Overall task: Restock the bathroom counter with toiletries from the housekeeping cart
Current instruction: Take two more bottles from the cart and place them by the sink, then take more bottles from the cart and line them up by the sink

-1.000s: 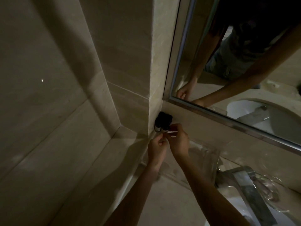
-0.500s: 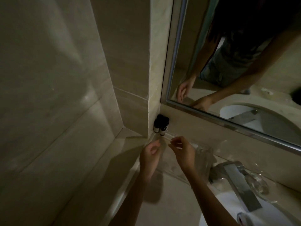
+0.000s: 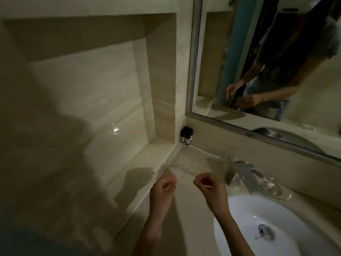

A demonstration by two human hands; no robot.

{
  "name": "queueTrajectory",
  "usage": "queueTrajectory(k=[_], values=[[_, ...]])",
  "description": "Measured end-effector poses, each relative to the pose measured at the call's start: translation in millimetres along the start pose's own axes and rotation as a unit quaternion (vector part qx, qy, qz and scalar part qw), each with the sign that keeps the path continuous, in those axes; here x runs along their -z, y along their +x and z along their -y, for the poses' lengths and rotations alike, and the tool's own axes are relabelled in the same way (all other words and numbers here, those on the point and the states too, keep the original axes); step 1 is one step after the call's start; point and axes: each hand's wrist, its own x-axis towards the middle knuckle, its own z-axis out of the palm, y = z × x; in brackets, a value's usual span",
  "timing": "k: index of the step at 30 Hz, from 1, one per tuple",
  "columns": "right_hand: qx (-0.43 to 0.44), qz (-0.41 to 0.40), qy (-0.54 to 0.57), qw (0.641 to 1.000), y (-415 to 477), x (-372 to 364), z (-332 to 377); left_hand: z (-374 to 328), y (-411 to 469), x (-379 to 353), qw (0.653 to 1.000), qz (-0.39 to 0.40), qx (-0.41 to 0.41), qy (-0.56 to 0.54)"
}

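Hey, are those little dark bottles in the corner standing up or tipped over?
Upright: the little dark bottles stand caps-up, clustered in the corner of the counter.

Dim bathroom, beige stone-tile wall (image 3: 36, 163) w/ recessed niche (image 3: 88, 89), light glint (image 3: 115, 129) on tile, metal-framed mirror (image 3: 212, 52) at right, pale counter (image 3: 190, 209), white oval basin (image 3: 258, 215), chrome faucet (image 3: 247, 172).
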Motion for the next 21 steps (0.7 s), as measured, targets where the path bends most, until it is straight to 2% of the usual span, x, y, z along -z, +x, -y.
queueTrajectory(k=[4, 8, 12, 17, 21], values=[[0.014, 0.051, 0.007, 0.999, -56.3, 5.6, 13.3, 6.3, -75.9, 20.0, 0.999, -0.05, 0.004, -0.012], [0.036, 0.138, 0.016, 0.99, -119.5, -7.6, 25.1, 27.0, -156.2, 53.4, 0.988, -0.131, -0.025, 0.082], [0.03, 0.258, 0.043, 0.965, -186.9, -41.6, 34.9, 46.5, -238.9, 102.9, 0.971, -0.226, 0.048, 0.058], [0.056, 0.411, 0.046, 0.909, -278.2, -105.4, 65.9, 52.3, -357.3, 178.7, 0.916, -0.392, 0.088, 0.015], [0.139, 0.537, 0.031, 0.831, -368.1, -152.6, 107.1, 58.2, -462.9, 226.6, 0.849, -0.518, 0.104, -0.005]])
